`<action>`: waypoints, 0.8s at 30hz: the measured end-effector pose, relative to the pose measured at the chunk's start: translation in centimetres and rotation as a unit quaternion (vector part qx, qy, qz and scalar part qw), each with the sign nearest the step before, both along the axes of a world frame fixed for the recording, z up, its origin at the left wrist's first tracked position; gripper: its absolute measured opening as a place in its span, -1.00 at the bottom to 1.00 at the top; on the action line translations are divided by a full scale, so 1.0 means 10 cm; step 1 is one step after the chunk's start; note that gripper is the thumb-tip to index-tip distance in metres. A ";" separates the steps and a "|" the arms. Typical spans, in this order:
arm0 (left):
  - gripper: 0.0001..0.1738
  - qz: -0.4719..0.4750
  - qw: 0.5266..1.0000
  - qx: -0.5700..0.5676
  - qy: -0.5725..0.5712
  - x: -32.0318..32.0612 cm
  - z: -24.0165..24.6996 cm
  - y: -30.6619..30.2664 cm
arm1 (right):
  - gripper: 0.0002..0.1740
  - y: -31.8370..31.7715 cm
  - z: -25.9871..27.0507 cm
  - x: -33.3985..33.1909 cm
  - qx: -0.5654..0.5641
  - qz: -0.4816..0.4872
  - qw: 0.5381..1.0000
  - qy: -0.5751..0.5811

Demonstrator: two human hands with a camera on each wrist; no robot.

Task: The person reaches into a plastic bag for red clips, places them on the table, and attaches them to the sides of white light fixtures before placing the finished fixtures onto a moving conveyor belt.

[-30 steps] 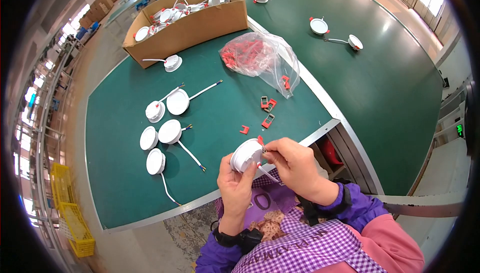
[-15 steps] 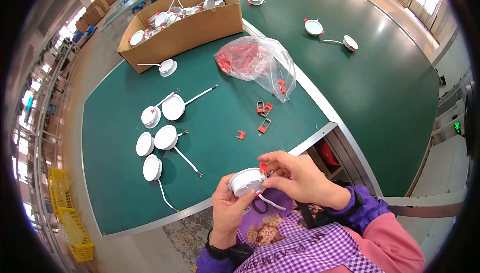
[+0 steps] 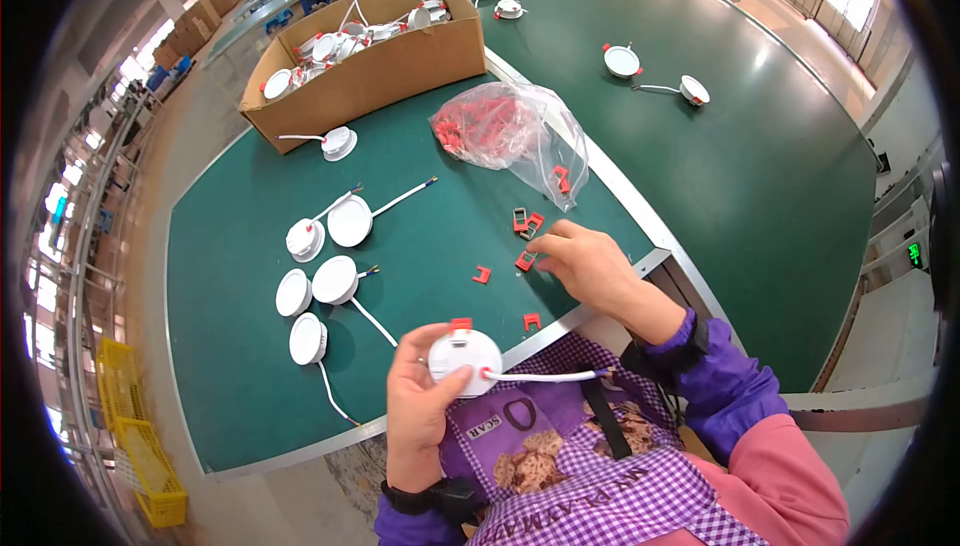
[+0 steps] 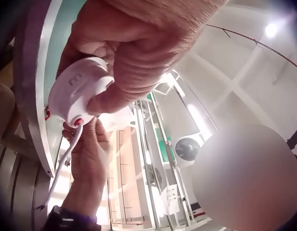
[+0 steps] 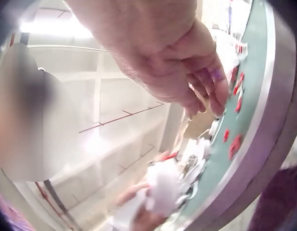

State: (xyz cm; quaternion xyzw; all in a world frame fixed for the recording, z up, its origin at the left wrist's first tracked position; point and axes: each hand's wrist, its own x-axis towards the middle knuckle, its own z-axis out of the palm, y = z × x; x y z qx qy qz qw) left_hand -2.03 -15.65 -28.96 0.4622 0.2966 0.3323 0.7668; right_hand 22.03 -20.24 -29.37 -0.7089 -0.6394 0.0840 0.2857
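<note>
My left hand (image 3: 415, 421) grips a round white downlight (image 3: 467, 358), its back turned up and my thumb pressed on it. A red spring clip (image 3: 460, 325) sits at the lamp's far edge, and a white cable (image 3: 545, 378) runs from it to the right. Over the table, my right hand (image 3: 598, 271) has its fingertips right at a loose red clip (image 3: 524, 262) with a metal spring. Its fingers are loosely bent in the right wrist view. More red clips (image 3: 520, 220) lie just beyond, and red pieces (image 3: 482, 275) lie nearer.
Several white downlights (image 3: 335, 280) with cables lie at the table's left. A cardboard box (image 3: 370, 76) full of lamps stands behind. A clear bag (image 3: 515, 126) of red pieces lies at the back right. Beyond the metal edge (image 3: 630, 181), a green belt (image 3: 760, 206) carries more lamps.
My right hand has left the downlight and moved up and right to the loose clips. My left hand has shifted left, turning the lamp's back upward. A red piece now shows near the table edge.
</note>
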 end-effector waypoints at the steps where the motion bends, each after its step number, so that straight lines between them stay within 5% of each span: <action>1: -0.51 0.067 0.993 -0.061 -0.075 -0.06 -0.07 0.03 | -0.76 0.03 -0.04 0.02 0.003 -0.003 1.000 -0.002; 2: -0.57 0.071 0.980 -0.153 -0.106 -0.13 -0.11 0.08 | -0.77 0.05 -0.09 0.06 0.000 0.032 0.998 -0.046; 5: -0.55 0.153 0.975 -0.126 -0.099 -0.06 -0.11 0.03 | -0.83 0.04 -0.11 0.08 -0.010 0.072 0.989 -0.128; 10: -0.46 0.134 0.956 -0.206 -0.158 -0.06 -0.08 0.00 | -0.87 0.00 -0.12 0.07 0.009 0.059 0.986 -0.153; 13: -0.46 0.136 0.939 -0.252 -0.190 -0.03 -0.21 0.04 | -0.89 -0.01 -0.16 -0.09 0.033 -0.035 0.999 0.003; 15: -0.47 0.134 0.939 -0.250 -0.193 0.08 -0.17 0.01 | -0.88 -0.12 0.18 -0.27 -0.031 -0.016 0.941 0.336; 18: -0.57 0.126 0.948 -0.229 -0.184 0.25 -0.13 -0.03 | -0.85 -0.17 0.24 -0.54 -0.013 -0.023 0.900 0.435; 24: -0.56 0.083 0.977 -0.177 -0.085 0.29 -0.17 -0.12 | -0.87 -0.14 0.11 -0.66 0.075 -0.040 0.912 0.401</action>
